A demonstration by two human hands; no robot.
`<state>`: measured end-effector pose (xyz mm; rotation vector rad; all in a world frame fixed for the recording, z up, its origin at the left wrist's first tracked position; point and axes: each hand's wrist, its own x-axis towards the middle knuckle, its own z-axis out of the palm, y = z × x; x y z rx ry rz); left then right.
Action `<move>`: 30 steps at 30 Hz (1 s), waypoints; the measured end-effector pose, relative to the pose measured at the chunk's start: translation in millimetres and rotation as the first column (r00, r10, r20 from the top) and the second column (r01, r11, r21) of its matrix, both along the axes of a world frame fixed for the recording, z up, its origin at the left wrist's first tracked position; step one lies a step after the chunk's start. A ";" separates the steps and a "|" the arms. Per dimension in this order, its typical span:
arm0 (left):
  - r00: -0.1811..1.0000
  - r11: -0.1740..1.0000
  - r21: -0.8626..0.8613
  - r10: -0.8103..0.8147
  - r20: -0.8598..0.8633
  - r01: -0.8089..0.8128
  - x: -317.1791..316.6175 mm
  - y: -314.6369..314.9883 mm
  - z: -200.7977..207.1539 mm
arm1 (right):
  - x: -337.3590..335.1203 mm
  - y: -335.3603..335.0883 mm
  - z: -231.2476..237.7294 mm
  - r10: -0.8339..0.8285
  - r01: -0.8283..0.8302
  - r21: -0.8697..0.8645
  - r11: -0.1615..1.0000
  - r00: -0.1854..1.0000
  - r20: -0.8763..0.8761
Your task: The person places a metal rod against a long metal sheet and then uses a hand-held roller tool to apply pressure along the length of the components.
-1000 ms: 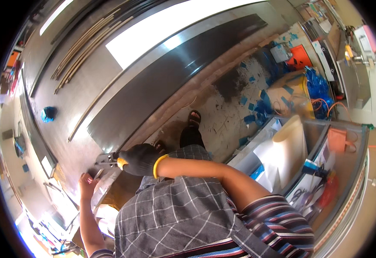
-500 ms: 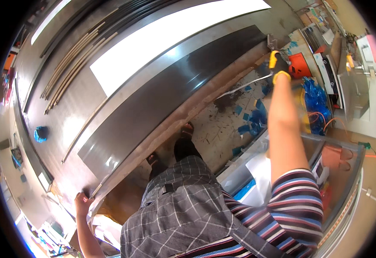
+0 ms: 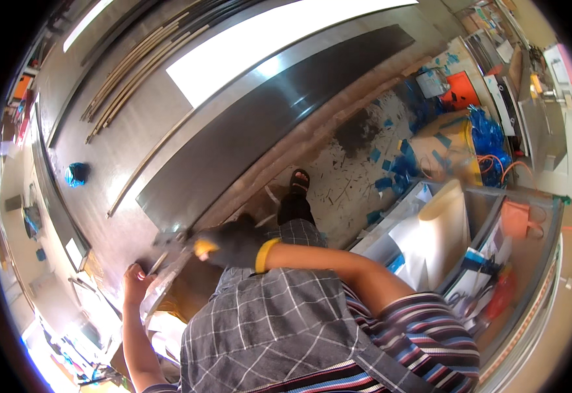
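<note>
A long dark, glossy sheet point(image 3: 273, 124) lies along the near edge of the grey worktable point(image 3: 112, 196). At its left end, my bare left hand point(image 3: 137, 285) is closed by the table edge, fingers bent at a short, thin light strip point(image 3: 158, 263). My right hand point(image 3: 230, 247), in a black glove with yellow trim, is wrapped round a hand tool with a blurred grey metal head point(image 3: 173, 242). That head is over the sheet's near left corner, close to my left hand. The tool's exact kind is smeared by motion.
A white sheet point(image 3: 253, 49) and several thin rods point(image 3: 135, 72) lie farther back, beside a blue roll point(image 3: 75, 174). Blue scraps litter the floor point(image 3: 345, 183) near my sandalled foot point(image 3: 300, 178). At right stands a grey-framed bin point(image 3: 489, 203) holding a rolled white sheet point(image 3: 443, 223).
My right hand has swept with its tool from the sheet's far right end to its near left end, beside my left hand. My left hand stays by the corner. The view has shifted slightly.
</note>
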<state>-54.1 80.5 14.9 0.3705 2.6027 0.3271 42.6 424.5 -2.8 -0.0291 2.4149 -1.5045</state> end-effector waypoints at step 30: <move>0.999 0.855 -0.517 0.035 -0.022 -0.041 -4.8 -24.6 -33.2 | -101.2 625.3 -35.8 -0.517 0.510 0.815 0.275 0.793 -0.322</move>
